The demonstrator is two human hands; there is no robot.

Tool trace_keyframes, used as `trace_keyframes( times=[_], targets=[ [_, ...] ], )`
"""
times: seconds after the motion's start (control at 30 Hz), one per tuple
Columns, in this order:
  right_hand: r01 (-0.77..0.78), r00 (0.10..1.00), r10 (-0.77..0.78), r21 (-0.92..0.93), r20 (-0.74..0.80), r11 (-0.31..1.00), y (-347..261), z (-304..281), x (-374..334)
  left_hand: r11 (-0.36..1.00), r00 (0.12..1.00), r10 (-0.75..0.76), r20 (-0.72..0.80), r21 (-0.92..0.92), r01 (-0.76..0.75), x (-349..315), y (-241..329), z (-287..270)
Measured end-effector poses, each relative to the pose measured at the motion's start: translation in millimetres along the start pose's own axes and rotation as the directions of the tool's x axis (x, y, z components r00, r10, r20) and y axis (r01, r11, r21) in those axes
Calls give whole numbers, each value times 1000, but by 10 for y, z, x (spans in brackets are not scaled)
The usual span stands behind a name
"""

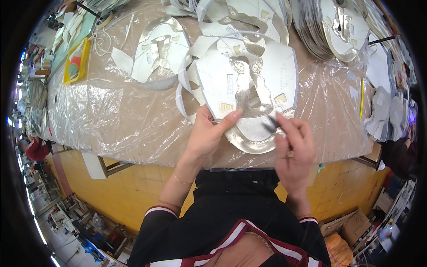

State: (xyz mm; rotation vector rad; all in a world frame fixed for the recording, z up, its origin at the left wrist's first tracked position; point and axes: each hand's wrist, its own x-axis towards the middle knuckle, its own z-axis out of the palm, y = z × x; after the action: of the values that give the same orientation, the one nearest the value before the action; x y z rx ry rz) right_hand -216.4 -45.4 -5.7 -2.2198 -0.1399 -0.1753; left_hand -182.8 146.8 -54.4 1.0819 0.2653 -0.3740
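A white shoe upper (213,84) with shiny gold trim lies in front of me, its rounded gold toe edge toward me. My left hand (207,133) pinches its left side, thumb on top and fingers underneath. Over the right side of the toe, my right hand (293,144) is closed on small dark thread snips (270,124), blurred by motion. Whether the blades touch the upper, I cannot tell. Just beyond, more white and gold uppers (242,20) overlap. A separate upper (160,51) lies flat to the left.
Clear plastic film covers the brown table (111,120). A tall stack of uppers (318,33) stands at the back right, near a yellow strip (362,98). At the left is a yellow tray (76,61) with small items, beside a loose white cord (103,42). Grey pieces (380,113) lie at the right edge.
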Motion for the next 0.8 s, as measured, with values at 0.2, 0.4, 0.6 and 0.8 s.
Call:
trace_keyframes(
  times=[0.2,0.4,0.6,0.8],
  targets=[
    [12,1000,-6,-237,26,971,31,129,-120,999,998,41,-48,26,-40,-98,-29,25],
    [258,958,-278,-656,75,710,-44,-58,10,941,997,77,14,330,-78,-176,102,72],
    [412,911,-321,-638,260,651,-46,-86,136,936,994,73,80,340,-96,-198,136,121],
    [430,901,-341,-661,269,615,-96,-85,129,932,992,106,74,341,-125,-176,101,132]
  ],
)
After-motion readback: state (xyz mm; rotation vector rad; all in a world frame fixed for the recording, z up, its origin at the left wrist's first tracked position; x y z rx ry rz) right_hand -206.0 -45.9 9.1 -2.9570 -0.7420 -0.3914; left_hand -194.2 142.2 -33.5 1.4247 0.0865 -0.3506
